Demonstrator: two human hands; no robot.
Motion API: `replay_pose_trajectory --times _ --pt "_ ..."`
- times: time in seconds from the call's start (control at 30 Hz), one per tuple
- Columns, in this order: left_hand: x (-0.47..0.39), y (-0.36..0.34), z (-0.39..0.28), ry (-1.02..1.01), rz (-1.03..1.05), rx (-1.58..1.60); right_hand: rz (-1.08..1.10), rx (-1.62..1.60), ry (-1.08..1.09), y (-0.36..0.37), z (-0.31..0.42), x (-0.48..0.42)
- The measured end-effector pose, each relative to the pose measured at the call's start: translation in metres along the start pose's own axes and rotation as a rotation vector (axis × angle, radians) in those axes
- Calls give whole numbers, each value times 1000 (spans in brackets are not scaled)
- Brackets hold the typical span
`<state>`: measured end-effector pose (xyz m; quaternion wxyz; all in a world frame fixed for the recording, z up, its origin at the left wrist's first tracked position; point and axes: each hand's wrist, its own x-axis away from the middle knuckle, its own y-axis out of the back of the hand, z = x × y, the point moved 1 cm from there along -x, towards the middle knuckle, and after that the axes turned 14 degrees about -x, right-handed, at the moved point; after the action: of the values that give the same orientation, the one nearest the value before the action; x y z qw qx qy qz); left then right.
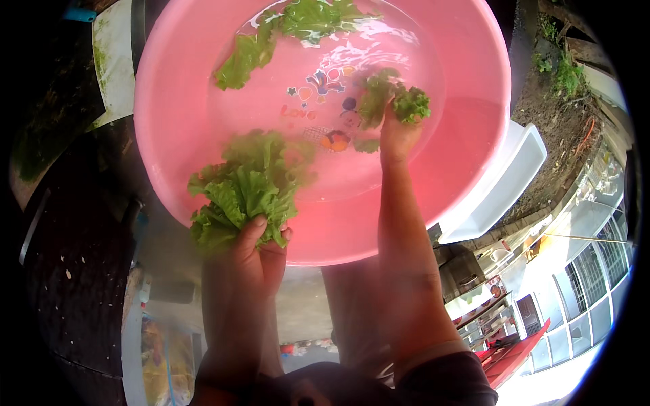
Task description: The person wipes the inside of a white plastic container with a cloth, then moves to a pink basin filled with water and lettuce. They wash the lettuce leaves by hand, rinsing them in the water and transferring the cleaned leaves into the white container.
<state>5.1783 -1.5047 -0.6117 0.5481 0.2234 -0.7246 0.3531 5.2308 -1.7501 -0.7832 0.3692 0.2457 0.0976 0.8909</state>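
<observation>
A large round pink plastic basin (172,101) with water and printed pictures on its bottom lies before me. My left hand (264,254) grips a bunch of green lettuce leaves (249,188) over the near left rim, thumb on top. Reaching into the right side of the basin, my right hand (401,129) holds a curly lettuce leaf (411,105); its fingers are mostly hidden by the leaf. More lettuce, partly under water, lies just left of that hand. Other lettuce leaves (315,20) float at the far side, one (241,61) towards the left.
A white plastic tray (500,193) stands against the basin's right side. Beyond it are bare soil with small plants (566,76) and a building with barred windows (591,274). A dark surface (76,284) lies at the left, below a white mossy slab (114,56).
</observation>
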Motion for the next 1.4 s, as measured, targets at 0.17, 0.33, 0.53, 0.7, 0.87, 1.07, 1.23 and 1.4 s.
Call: replay_pose_trajectory --times 0.17,0.33,0.53,0.7,0.87,1.07,1.23,1.4 --pt "1 -2 4 38 -25 33 107 9 -524 -3 17 8" --pt "0 1 9 11 29 48 116 -382 -581 5 0 31" --pt "1 -5 13 34 55 37 267 -680 -778 11 -14 33" --pt "2 -9 11 -6 22 0 339 -853 -903 18 18 39" --pt "1 -13 10 6 -5 -10 468 -850 -905 34 45 41" --pt "0 -12 16 2 -21 -8 577 -847 -854 39 42 38" --pt "-2 -7 17 62 58 1 552 -35 -187 34 23 2" --pt "2 -9 13 24 29 20 686 749 683 -7 83 -24"
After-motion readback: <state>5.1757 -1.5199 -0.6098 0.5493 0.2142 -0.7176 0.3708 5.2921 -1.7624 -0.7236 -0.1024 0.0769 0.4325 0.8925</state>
